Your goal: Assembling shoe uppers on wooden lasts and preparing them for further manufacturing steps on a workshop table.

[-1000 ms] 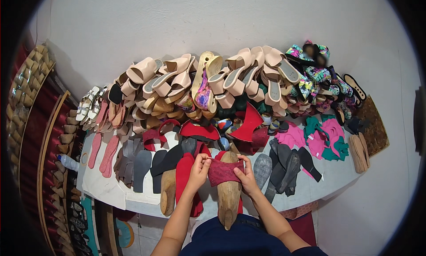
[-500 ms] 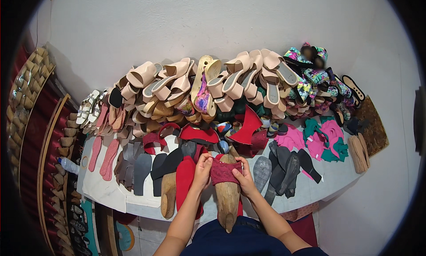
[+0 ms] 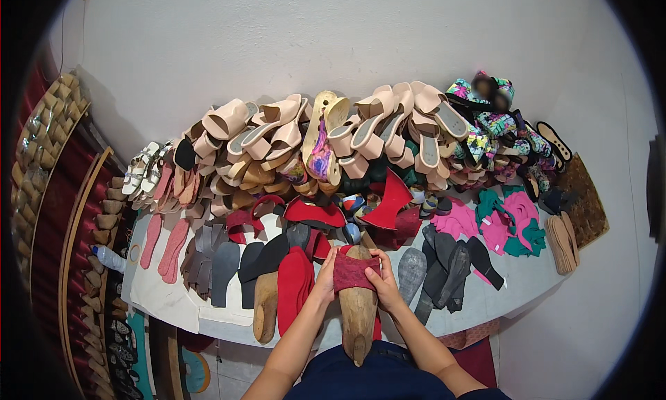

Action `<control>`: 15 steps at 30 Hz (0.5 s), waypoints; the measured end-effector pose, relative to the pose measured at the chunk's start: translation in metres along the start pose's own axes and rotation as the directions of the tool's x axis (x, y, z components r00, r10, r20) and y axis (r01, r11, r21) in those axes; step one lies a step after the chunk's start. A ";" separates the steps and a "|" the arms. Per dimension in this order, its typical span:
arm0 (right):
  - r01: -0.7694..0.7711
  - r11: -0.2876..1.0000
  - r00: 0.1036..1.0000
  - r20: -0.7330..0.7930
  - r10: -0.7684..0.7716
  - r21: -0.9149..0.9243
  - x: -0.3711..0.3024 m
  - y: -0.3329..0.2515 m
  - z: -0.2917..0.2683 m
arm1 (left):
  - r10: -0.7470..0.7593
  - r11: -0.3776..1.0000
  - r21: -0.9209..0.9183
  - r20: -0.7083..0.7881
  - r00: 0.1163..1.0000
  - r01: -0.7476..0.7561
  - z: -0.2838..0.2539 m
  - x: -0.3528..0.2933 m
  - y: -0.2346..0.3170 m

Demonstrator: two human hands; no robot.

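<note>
Pale table, both hands, fingers tight on red strap across wooden last

A dark-red textured band lies across the 12 o'clock end of a worn tan wooden shoe last, whose narrow end points to 6 o'clock.

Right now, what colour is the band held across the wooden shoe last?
The band is dark red with a mottled look, seen best in the head view.

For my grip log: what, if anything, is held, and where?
A maroon band over a wooden last: left hand at the band's left edge, right hand at its right.
</note>
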State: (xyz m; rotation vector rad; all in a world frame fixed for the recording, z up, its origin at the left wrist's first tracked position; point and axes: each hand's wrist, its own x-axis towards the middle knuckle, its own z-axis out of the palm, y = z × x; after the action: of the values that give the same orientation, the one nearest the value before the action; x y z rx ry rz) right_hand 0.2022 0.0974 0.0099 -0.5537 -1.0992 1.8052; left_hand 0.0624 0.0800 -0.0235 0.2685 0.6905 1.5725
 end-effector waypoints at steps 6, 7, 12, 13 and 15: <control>-0.049 0.999 0.997 0.058 0.050 -0.018 0.001 -0.003 0.004 | 0.018 1.000 -0.015 -0.018 1.000 -0.019 0.001 -0.014 0.005; -0.050 0.999 0.997 0.061 0.051 -0.016 0.002 -0.001 0.003 | 0.021 1.000 -0.014 -0.020 1.000 -0.022 -0.004 -0.013 0.003; -0.032 0.999 0.999 0.042 0.032 0.016 0.004 -0.002 0.006 | 0.006 1.000 -0.026 -0.110 0.994 -0.009 -0.005 -0.009 0.001; -0.030 0.999 0.999 0.040 0.029 0.015 0.004 0.000 0.002 | 0.004 1.000 -0.026 -0.107 0.994 -0.007 -0.002 -0.008 0.001; -0.028 0.999 0.999 0.043 0.029 -0.030 0.005 0.005 -0.003 | -0.040 0.996 -0.076 -0.050 0.998 0.036 0.004 -0.008 -0.001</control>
State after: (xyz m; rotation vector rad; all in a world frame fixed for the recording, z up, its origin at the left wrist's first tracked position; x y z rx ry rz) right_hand 0.1999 0.1020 0.0042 -0.5530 -1.1537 1.8359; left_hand 0.0663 0.0733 -0.0195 0.1585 0.6709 1.5696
